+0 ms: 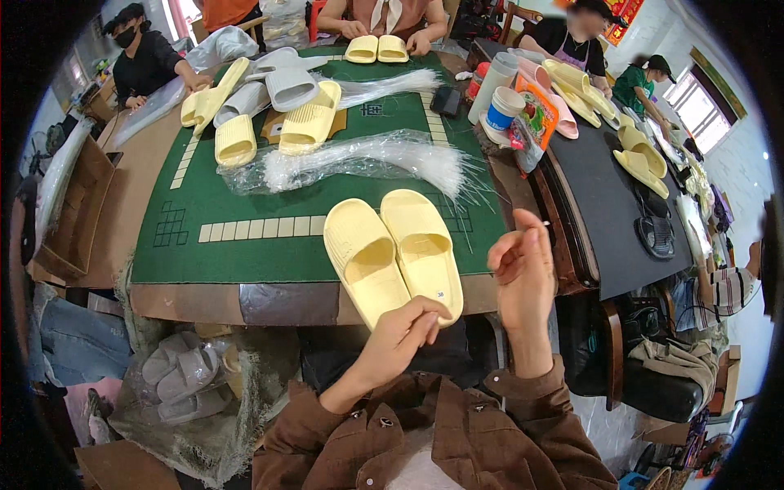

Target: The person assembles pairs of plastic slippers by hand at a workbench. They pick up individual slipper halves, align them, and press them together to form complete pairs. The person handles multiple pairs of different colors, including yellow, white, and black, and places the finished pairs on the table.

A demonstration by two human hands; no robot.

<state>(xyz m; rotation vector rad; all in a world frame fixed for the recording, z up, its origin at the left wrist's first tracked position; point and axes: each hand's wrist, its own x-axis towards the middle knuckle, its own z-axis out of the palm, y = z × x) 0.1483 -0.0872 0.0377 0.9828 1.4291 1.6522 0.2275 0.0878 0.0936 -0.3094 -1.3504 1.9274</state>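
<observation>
A pair of pale yellow slide slippers [369,260] lies side by side at the table's near edge, toes pointing away from me. On the right one's insole, by the heel, is a small white label [441,294]. My left hand [398,336] is closed over the heel ends, fingers bent against the slippers. To their right my right hand [523,273] is raised off the table, its fingers curled and thumb against them. A tiny white thing shows at its fingertips, too small to name. Beyond the slippers lies a bundle of thin clear plastic strands [359,163] in a clear bag.
Yellow slides [310,118] and grey slides [291,85] lie farther back on the green mat [245,204]. At the right stand a white tub [504,106], a bottle [492,82] and a dark side table [616,212] with more slippers. Co-workers sit around. Bagged grey slippers [186,371] lie low left.
</observation>
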